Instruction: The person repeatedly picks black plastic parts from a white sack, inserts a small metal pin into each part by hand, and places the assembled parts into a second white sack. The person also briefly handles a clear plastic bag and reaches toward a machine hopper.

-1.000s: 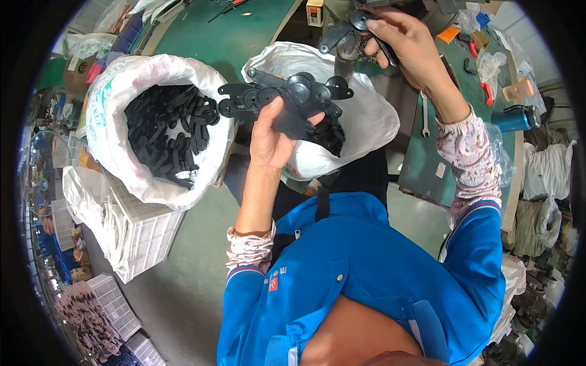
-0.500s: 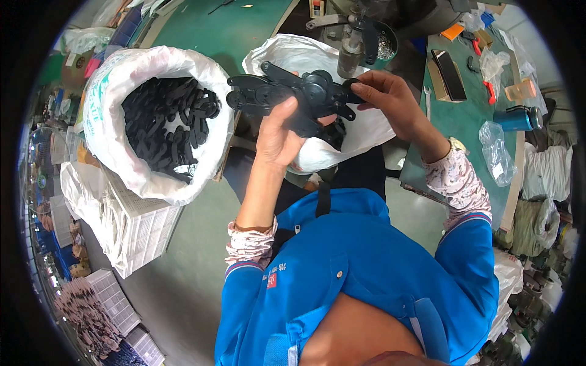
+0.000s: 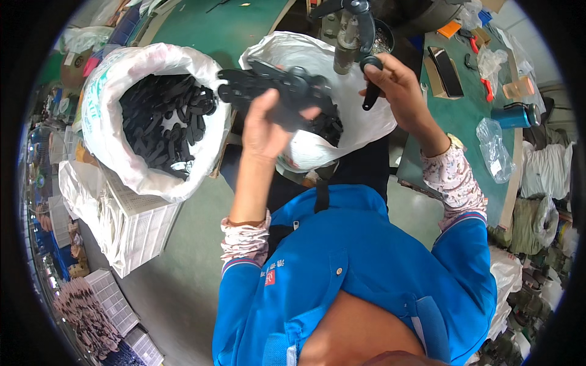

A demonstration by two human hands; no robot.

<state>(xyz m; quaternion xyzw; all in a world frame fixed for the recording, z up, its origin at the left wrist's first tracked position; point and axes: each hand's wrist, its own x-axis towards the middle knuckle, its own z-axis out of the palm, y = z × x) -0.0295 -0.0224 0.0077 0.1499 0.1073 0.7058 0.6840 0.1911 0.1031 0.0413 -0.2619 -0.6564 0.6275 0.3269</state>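
Note:
My left hand [image 3: 264, 133] is closed around a bunch of flat black pieces with rounded ends [image 3: 274, 91], slightly blurred. It is above a white bag [image 3: 369, 125] in front of me, which has more black pieces [image 3: 329, 127] inside. A single black piece [image 3: 370, 94], long with a round head, hangs from my right hand [image 3: 401, 91], pinched between thumb and fingers. That hand is close to a metal post [image 3: 348, 52] with a black lever [image 3: 367, 29]. At left, another white bag [image 3: 101, 137] is filled with similar black pieces [image 3: 160, 119].
The left bag stands on a white plastic crate [image 3: 143, 235]. Behind the post sits a round container [image 3: 390, 36] of small metal parts. On the green bench [image 3: 448, 134] at right lie a phone-like black slab [image 3: 447, 72], a blue bottle [image 3: 513, 116] and a clear plastic bag [image 3: 494, 149].
My right hand has drawn a single piece away from the bunch, up and to the right. My left hand with the bunch has shifted left. The black lever on the post has turned.

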